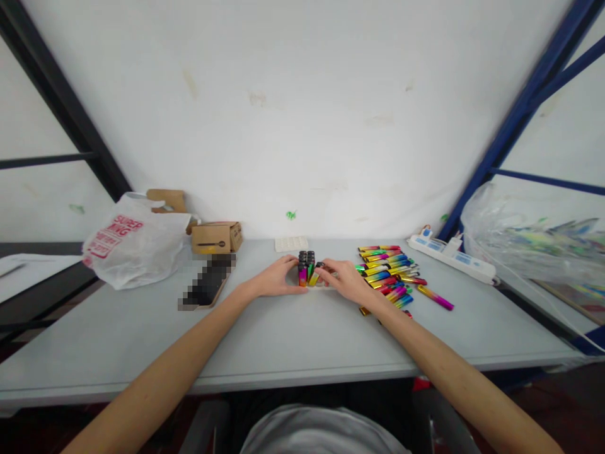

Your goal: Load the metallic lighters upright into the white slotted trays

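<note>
A yellow lighter [314, 278] tilts at the tip of the right grip [347, 279].

Got a bunch of lighters [302, 273] in the mid., standing up close tog., w/ blk tops, purple-to-orange at front L. Got a yellow lighter [314, 277] just beside, blk top tipped R. Also got a messy pile of lighters [385, 266] off to the R, lying flat, shiny, red, gold, blue, etc., w/ a yellow-to-purple lighter [435, 297] at the R edge.
</note>
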The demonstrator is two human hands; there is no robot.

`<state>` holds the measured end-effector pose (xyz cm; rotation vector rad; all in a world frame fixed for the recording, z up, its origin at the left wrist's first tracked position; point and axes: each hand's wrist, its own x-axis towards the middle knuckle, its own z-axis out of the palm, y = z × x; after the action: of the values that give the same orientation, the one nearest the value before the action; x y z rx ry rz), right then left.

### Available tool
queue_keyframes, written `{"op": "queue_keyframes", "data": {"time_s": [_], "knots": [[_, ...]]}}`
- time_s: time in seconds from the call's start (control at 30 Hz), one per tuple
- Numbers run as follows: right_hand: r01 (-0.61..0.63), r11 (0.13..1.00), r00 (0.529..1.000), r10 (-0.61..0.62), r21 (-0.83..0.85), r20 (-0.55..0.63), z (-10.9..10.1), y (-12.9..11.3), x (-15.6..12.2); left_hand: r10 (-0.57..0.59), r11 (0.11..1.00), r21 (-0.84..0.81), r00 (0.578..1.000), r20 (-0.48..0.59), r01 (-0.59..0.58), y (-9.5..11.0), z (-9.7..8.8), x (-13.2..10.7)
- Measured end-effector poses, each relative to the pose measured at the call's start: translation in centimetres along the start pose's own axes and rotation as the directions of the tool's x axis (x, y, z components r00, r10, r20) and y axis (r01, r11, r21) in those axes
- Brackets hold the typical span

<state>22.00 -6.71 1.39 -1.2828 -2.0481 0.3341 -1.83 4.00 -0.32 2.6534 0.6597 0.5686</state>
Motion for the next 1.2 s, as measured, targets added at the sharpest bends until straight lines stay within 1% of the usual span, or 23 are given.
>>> {"op": "queue_keyframes", "data": {"time_s": [0.07, 0.13, 0.23, 0.3, 0.4, 0.57, 0.67, 0.77, 0.8, 0.9, 0.97, 1.03, 1.1, 1.2], "knots": [[0.042, 0.997, 0.998, -0.04, -0.057, 0.039, 0.1, 0.0, 0.0, 0.003, 1.0, -0.004, 1.0, 0.0, -0.003, 0.1, 0.0, 0.0], [0.088, 0.985, 0.995, -0.079, -0.151, 0.066, 0.1, 0.0, 0.2, 0.01, 1.0, -0.012, 1.0, 0.003, -0.01, 0.2, -0.1, 0.0], [0.126, 0.942, 0.991, -0.107, -0.312, 0.075, -0.1, -0.2, 0.5, 0.014, 1.0, -0.012, 1.0, 0.01, -0.014, 0.3, -0.1, 0.0], [0.13, 0.916, 0.991, -0.11, -0.38, 0.073, -0.3, -0.4, 0.6, 0.006, 1.0, -0.009, 1.0, 0.01, -0.006, 0.3, -0.2, 0.0], [0.139, 0.91, 0.99, -0.115, -0.391, 0.083, -0.4, -0.5, 0.5, -0.009, 1.0, -0.006, 1.0, 0.013, 0.009, 0.3, -0.2, 0.0], [0.179, 0.94, 0.982, -0.152, -0.291, 0.115, -0.9, -0.2, 0.3, -0.028, 1.0, 0.007, 1.0, 0.012, 0.028, 0.3, -0.3, 0.0], [0.158, 0.954, 0.987, -0.152, -0.256, 0.045, -2.3, 1.2, 0.4, -0.017, 1.0, 0.01, 1.0, 0.015, 0.016, 0.3, -0.2, 0.0], [0.065, 0.943, 0.994, -0.089, -0.326, -0.06, -4.6, 3.9, 0.2, -0.029, 0.999, 0.017, 0.999, 0.015, 0.028, 0.2, -0.2, 0.1], [0.028, 0.936, 0.996, -0.057, -0.352, -0.072, -5.5, 5.0, 0.0, -0.035, 0.999, 0.02, 0.999, 0.012, 0.035, 0.2, -0.1, 0.1], [-0.051, 0.913, 0.998, 0.03, -0.404, -0.058, -8.2, 8.0, -1.1, -0.044, 0.999, 0.025, 0.999, 0.003, 0.044, 0.1, -0.1, 0.0], [-0.082, 0.912, 0.997, 0.07, -0.402, -0.046, -9.9, 9.2, -2.1, -0.04, 0.999, 0.028, 0.999, 0.005, 0.04, 0.1, -0.1, 0.0], [-0.105, 0.92, 0.994, 0.105, -0.377, -0.02, -11.1, 9.6, -2.8, -0.035, 0.999, 0.028, 0.999, 0.014, 0.035, 0.1, -0.2, 0.0], [-0.119, 0.935, 0.991, 0.13, -0.334, 0.011, -11.8, 9.2, -3.1, -0.035, 0.999, 0.028, 0.999, 0.025, 0.034, 0.2, -0.2, 0.1], [-0.092, 0.965, 0.99, 0.115, -0.246, 0.084, -11.5, 8.0, -2.9, -0.042, 0.999, 0.027, 0.999, 0.023, 0.041, 0.2, -0.2, 0.1]]}}
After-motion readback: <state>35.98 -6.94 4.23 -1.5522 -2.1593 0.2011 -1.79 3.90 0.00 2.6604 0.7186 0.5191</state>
